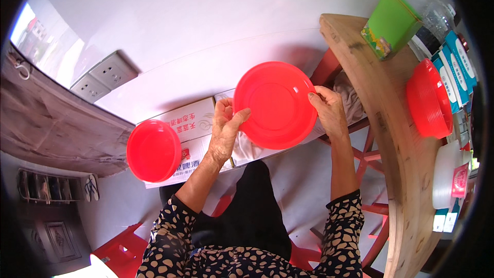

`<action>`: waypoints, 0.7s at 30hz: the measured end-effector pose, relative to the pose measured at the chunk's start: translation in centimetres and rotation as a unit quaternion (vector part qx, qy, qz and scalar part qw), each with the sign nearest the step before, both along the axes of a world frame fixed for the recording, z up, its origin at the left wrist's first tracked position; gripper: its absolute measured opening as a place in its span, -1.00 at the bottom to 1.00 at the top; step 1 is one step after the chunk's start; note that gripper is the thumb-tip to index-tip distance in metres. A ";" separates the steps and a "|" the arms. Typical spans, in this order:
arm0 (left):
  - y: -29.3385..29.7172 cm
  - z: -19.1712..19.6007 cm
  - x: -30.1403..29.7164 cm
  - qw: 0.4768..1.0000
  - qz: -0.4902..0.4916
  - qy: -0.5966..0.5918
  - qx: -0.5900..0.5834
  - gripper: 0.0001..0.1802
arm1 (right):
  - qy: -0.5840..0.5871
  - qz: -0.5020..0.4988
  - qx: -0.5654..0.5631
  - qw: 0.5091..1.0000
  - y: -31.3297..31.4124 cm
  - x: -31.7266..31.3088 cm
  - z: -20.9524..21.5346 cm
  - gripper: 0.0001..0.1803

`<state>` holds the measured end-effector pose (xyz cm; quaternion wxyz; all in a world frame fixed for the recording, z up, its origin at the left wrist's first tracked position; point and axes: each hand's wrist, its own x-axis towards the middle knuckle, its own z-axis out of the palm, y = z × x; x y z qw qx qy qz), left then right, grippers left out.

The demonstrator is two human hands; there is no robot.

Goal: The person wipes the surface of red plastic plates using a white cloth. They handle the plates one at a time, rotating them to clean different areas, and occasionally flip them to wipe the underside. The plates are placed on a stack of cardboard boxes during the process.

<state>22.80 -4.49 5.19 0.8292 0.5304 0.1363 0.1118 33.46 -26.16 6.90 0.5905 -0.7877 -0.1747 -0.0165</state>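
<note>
Near the middle of the frame, a red plastic plate (275,104) is held up between both hands, its round face turned toward the camera. Her left hand (225,128) grips the plate's left rim, thumb laid across the front and fingers curled behind; the right hand (329,110) pinches the right rim, fingertips pressed on the edge. Both grips are closed on the plate. Left of centre, a second red bowl (153,150) sits on a white cardboard box (193,123) printed in red, well apart from the held plate. Along the right side of the frame runs a wooden table (396,139), and on it stands a stack of red bowls (428,99) tipped on edge, with a green box (392,23) at the upper right, blue and white cartons (455,69) beside the stack, and a pile of white lids (446,175) lower down. Patterned sleeves (345,226) enter from the lower edge, and wall sockets (103,76) show at the upper left.
</note>
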 end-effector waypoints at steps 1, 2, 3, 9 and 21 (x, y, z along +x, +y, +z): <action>-0.1 1.0 -1.4 0.997 -0.003 0.018 -0.071 -0.54 | 0.015 0.009 0.024 1.000 1.0 -1.3 0.6 -0.86; 0.2 0.4 -2.6 0.996 -0.003 0.004 -0.093 -0.49 | 0.030 0.019 0.047 0.998 1.8 -2.4 0.8 -0.86; 0.5 -0.1 -3.9 0.993 -0.003 -0.012 -0.116 -0.43 | 0.027 0.038 0.030 0.998 2.4 -3.3 0.7 -0.82; 5.0 -1.1 -12.8 0.978 0.190 -0.030 -0.082 -0.49 | 0.052 0.149 0.108 0.982 6.5 -8.9 -2.6 -0.75; 6.8 -3.6 -21.6 0.943 0.324 -0.034 0.063 -0.59 | -0.249 0.064 -0.208 0.944 11.9 -10.7 -13.4 -0.62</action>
